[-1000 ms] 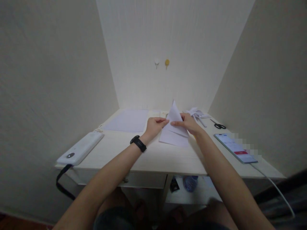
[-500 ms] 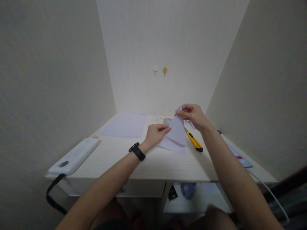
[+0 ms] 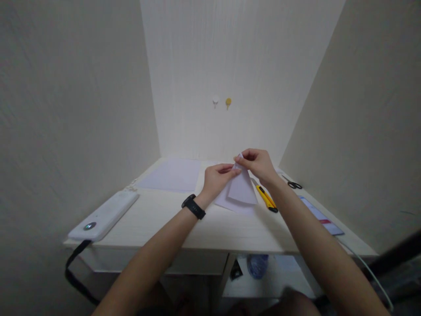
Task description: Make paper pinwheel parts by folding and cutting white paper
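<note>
- White paper (image 3: 242, 191) is clamped at its tip by the fingers of the right hand (image 3: 258, 164).
- Its edge is pinched by the left hand (image 3: 217, 181) (a black watch (image 3: 194, 206) is worn).

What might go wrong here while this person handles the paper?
The yellow cutter lies near the right hand; its blade looks exposed, so a stray move might cause a nick. Both that hand and the left hand pinch the folded paper, so uneven pulling might tear it. The black strap hangs over the desk's edge and might snag.
</note>
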`<state>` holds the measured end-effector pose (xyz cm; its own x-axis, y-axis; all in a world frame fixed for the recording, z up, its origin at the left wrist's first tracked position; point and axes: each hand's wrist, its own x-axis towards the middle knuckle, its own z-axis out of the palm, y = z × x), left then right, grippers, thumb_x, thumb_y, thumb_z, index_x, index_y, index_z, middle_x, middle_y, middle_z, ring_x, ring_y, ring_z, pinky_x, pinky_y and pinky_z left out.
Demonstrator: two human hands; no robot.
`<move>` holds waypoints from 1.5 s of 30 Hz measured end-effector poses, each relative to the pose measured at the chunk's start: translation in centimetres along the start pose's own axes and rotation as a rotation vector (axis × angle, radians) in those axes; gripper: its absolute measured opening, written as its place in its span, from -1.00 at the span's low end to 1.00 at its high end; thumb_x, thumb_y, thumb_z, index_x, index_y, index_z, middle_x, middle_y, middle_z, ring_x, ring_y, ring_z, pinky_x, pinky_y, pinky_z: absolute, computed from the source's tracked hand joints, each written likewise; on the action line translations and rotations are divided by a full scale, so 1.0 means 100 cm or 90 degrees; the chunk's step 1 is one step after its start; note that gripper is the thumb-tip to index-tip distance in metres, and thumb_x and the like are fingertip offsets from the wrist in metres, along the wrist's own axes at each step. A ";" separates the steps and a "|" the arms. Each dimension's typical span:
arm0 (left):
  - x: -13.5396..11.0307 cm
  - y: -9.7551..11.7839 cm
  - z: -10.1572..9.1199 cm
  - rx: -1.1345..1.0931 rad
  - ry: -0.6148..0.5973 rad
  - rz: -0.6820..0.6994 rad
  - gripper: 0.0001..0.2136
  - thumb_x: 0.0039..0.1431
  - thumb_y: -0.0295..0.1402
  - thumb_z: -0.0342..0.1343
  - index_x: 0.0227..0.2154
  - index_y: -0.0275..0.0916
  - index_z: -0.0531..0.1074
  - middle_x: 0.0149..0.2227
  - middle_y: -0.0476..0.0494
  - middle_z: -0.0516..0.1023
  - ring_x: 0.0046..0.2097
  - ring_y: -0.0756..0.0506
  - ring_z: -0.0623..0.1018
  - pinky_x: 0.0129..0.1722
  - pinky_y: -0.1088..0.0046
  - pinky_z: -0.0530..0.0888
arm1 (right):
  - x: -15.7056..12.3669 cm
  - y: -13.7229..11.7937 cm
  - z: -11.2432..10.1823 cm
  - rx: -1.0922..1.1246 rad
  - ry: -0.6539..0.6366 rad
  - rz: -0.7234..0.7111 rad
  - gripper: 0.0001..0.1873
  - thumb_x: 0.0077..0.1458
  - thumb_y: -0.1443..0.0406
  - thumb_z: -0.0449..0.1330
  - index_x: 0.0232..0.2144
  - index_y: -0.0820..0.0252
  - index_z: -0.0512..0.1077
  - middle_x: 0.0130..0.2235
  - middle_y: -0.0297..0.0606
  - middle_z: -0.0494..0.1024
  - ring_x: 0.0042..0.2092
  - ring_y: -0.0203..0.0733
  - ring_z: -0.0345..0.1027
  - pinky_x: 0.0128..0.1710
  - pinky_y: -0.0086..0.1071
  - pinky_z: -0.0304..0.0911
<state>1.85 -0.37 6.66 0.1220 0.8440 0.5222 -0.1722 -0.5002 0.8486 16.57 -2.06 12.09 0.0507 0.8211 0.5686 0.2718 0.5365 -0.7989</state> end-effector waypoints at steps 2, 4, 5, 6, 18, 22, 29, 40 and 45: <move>0.000 0.000 0.000 0.002 0.015 0.009 -0.75 -0.15 -0.29 0.45 -0.37 -0.25 0.64 -0.31 -0.18 0.68 -0.26 -0.13 0.64 -0.20 0.33 0.57 | 0.000 0.004 0.007 0.031 0.029 0.015 -0.65 -0.30 0.08 0.44 -0.57 0.21 0.51 -0.53 -0.29 0.53 -0.48 -0.27 0.30 -0.44 -0.36 0.20; 0.000 -0.001 -0.001 -0.005 0.034 0.011 -0.77 -0.16 -0.32 0.45 -0.39 -0.26 0.63 -0.34 -0.17 0.67 -0.28 -0.12 0.64 -0.20 0.34 0.56 | -0.001 0.007 0.012 0.056 0.043 0.031 -0.63 -0.30 0.05 0.45 -0.57 0.20 0.50 -0.53 -0.31 0.51 -0.49 -0.28 0.28 -0.46 -0.36 0.19; 0.001 -0.001 -0.001 -0.017 0.043 0.008 -0.78 -0.16 -0.33 0.45 -0.40 -0.27 0.63 -0.35 -0.17 0.67 -0.29 -0.12 0.63 -0.21 0.35 0.56 | -0.002 0.008 0.013 0.063 0.045 0.033 -0.62 -0.29 0.03 0.44 -0.56 0.20 0.50 -0.53 -0.31 0.51 -0.49 -0.28 0.27 -0.46 -0.37 0.18; 0.001 -0.002 -0.002 -0.035 0.051 0.003 -0.78 -0.16 -0.32 0.45 -0.41 -0.27 0.63 -0.36 -0.17 0.67 -0.30 -0.11 0.62 -0.22 0.35 0.55 | -0.003 0.009 0.014 0.066 0.043 0.029 -0.60 -0.27 0.00 0.43 -0.53 0.19 0.50 -0.52 -0.31 0.51 -0.48 -0.28 0.27 -0.47 -0.37 0.18; 0.001 -0.017 -0.006 -0.162 0.119 -0.066 -0.74 -0.08 -0.30 0.41 -0.32 -0.33 0.63 -0.28 -0.22 0.69 -0.27 -0.11 0.63 -0.16 0.31 0.55 | -0.029 0.037 0.017 -0.162 -0.004 -0.071 -0.49 0.14 -0.10 0.14 -0.22 0.21 0.54 -0.39 -0.26 0.56 -0.37 -0.18 0.34 -0.39 -0.35 0.20; -0.004 -0.014 -0.007 -0.031 0.120 0.016 -0.78 0.10 -0.32 0.29 -0.20 -0.28 0.64 -0.15 -0.21 0.68 -0.11 -0.15 0.64 -0.02 0.28 0.54 | -0.032 0.037 0.023 -0.233 0.052 -0.060 -0.49 0.17 -0.08 0.12 -0.20 0.23 0.57 -0.42 -0.24 0.56 -0.39 -0.16 0.35 -0.39 -0.34 0.17; -0.010 -0.016 -0.007 0.169 0.071 0.085 -0.69 0.21 -0.26 0.21 -0.01 -0.20 0.57 -0.06 -0.22 0.64 -0.09 -0.17 0.64 -0.01 0.25 0.53 | -0.038 0.029 0.032 -0.296 0.168 -0.050 -0.53 0.18 -0.02 0.11 -0.26 0.24 0.58 -0.43 -0.19 0.57 -0.38 -0.10 0.38 -0.33 -0.29 0.17; -0.014 -0.013 -0.005 0.126 0.079 0.118 -0.74 0.23 -0.38 0.19 -0.04 -0.15 0.58 -0.04 -0.14 0.63 -0.04 -0.13 0.63 0.04 0.29 0.52 | -0.029 0.037 0.031 -0.156 0.157 -0.072 -0.55 0.16 -0.03 0.13 -0.31 0.21 0.59 -0.35 -0.18 0.62 -0.31 -0.12 0.42 -0.28 -0.29 0.26; -0.015 -0.013 -0.007 0.132 0.087 0.155 -0.73 0.24 -0.35 0.17 -0.01 -0.07 0.56 0.02 -0.08 0.60 0.03 -0.13 0.60 0.09 0.29 0.49 | -0.020 0.034 0.023 -0.050 0.101 -0.057 -0.56 0.02 -0.05 0.27 -0.27 0.17 0.61 -0.28 -0.19 0.65 -0.27 -0.10 0.48 -0.26 -0.26 0.36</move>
<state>1.18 -0.84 4.71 -0.0334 0.7060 0.7074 0.0238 -0.7070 0.7068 15.23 -1.40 7.80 0.1723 0.7261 0.6656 0.3560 0.5841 -0.7294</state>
